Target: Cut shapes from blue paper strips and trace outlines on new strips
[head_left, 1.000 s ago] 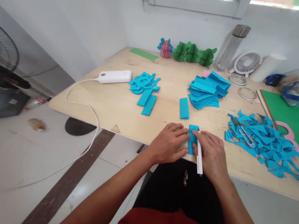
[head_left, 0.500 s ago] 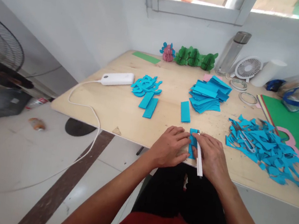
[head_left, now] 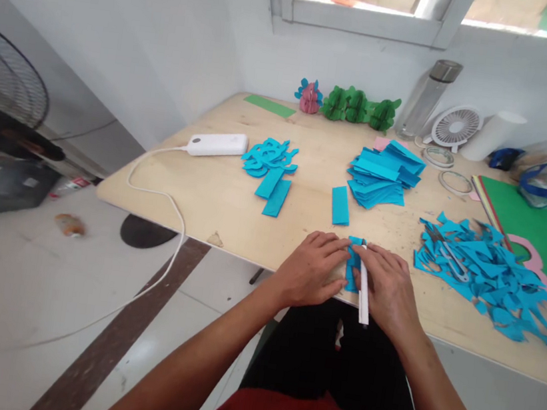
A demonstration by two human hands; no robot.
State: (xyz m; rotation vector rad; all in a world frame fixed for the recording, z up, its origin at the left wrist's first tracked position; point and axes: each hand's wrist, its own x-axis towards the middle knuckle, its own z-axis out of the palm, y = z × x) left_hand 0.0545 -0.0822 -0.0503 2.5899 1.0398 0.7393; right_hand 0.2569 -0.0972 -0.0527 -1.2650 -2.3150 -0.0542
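Observation:
Near the table's front edge, a folded blue paper strip (head_left: 352,269) lies upright to my view, partly covered by my fingers. My left hand (head_left: 314,267) rests at its left side, fingers stretched out and thumb lower down, holding it against the table. In my right hand (head_left: 388,281) is a white pen (head_left: 363,291), its upper end over the paper and its lower end pointing towards me. Just beyond the hands lies a single folded blue strip (head_left: 340,206). Behind it on the right is a stack of folded blue paper (head_left: 385,175).
Blue cut-out shapes (head_left: 268,157) and two strips lie at the left, near a white power bank (head_left: 217,144) with a cable. Scissors (head_left: 454,254) rest on blue scraps (head_left: 504,289) at the right. Green paper figures (head_left: 357,106), a bottle (head_left: 427,101) and a small fan (head_left: 456,127) stand behind.
The view has shifted very slightly. Both hands stay at the strip; the pen in my right hand has barely moved.

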